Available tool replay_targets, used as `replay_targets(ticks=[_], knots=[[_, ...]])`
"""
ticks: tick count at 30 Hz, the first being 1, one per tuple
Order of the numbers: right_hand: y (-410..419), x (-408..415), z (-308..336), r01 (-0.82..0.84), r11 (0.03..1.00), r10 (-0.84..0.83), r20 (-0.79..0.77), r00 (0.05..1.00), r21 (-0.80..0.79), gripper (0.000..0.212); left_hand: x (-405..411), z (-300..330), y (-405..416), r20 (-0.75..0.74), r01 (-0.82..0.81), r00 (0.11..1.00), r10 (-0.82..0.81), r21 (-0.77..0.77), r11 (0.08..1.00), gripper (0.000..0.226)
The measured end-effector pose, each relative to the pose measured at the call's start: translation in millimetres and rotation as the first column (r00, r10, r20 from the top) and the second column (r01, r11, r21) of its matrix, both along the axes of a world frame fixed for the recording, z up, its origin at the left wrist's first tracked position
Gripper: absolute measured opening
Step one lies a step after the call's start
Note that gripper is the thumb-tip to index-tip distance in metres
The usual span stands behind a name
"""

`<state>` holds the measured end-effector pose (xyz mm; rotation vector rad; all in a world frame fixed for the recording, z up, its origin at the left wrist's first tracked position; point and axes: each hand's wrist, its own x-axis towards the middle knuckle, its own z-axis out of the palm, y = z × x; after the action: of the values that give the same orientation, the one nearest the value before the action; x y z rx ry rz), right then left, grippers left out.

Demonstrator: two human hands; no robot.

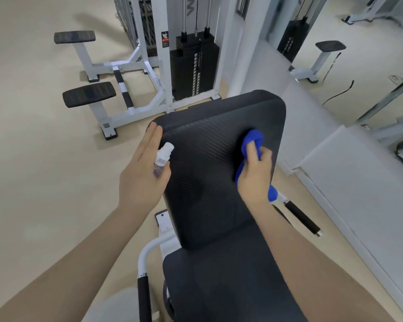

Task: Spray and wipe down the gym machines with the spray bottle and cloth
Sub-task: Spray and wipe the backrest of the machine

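Note:
A black padded back pad (209, 163) of a gym machine fills the middle, with its black seat pad (223, 287) below it. My right hand (254, 173) presses a bunched blue cloth (251, 140) against the right side of the back pad. My left hand (140, 173) rests at the pad's left edge, holding a small clear spray bottle (162, 158) with a white cap, fingers stretched along the edge.
A white machine frame with a black weight stack (193, 66) stands behind the pad. Two black foot plates (89, 94) sit at the left on the beige floor. Black-gripped handles (303, 219) flank the seat. A mirror wall (358, 54) runs along the right.

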<state>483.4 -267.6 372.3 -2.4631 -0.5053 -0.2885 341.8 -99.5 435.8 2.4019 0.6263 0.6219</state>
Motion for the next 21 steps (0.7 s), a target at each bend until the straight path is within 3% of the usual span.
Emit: replay_targets(ticks=[2, 3, 6, 9, 13, 17, 19, 21], knots=[[-9, -7, -2, -0.110, 0.993, 0.110, -0.001, 0.994, -0.052, 0.057, -1, 10, -10, 0.079, 0.042, 0.996, -0.042, 0.013, 0.999, 0.063], [-15, 3, 1, -0.088, 0.995, 0.088, 0.004, 0.996, -0.038, 0.059, -1, 15, -15, 0.100, 0.083, 0.991, -0.087, 0.035, 0.996, 0.062], [-31, 53, 6, 0.174, 0.981, -0.160, -0.143, 0.977, 0.089, 0.060, 2, 23, -20, 0.117, 0.194, 0.969, -0.218, 0.187, 0.963, 0.058], [-36, 79, 6, 0.254, 0.964, -0.218, -0.319, 0.922, 0.074, 0.042, 4, 15, -16, 0.094, 0.232, 0.955, -0.281, 0.350, 0.908, 0.050], [-18, 41, 4, 0.262, 0.962, -0.238, -0.228, 0.944, 0.082, 0.051, -1, 0, -11, 0.014, 0.213, 0.973, -0.230, 0.323, 0.922, 0.055], [4, -4, 1, -0.032, 0.999, 0.031, -0.056, 0.998, -0.019, 0.054, 2, -1, -2, 0.023, 0.149, 0.987, -0.160, 0.244, 0.958, 0.067], [-5, 15, 8, -0.007, 1.000, 0.007, -0.031, 0.999, -0.014, 0.051, 4, 1, 1, 0.038, 0.171, 0.982, -0.187, 0.260, 0.950, 0.067], [-15, 43, 18, 0.100, 0.992, -0.097, -0.044, 0.994, 0.074, 0.050, 2, 0, 6, 0.071, 0.152, 0.983, -0.167, 0.176, 0.973, 0.068]])
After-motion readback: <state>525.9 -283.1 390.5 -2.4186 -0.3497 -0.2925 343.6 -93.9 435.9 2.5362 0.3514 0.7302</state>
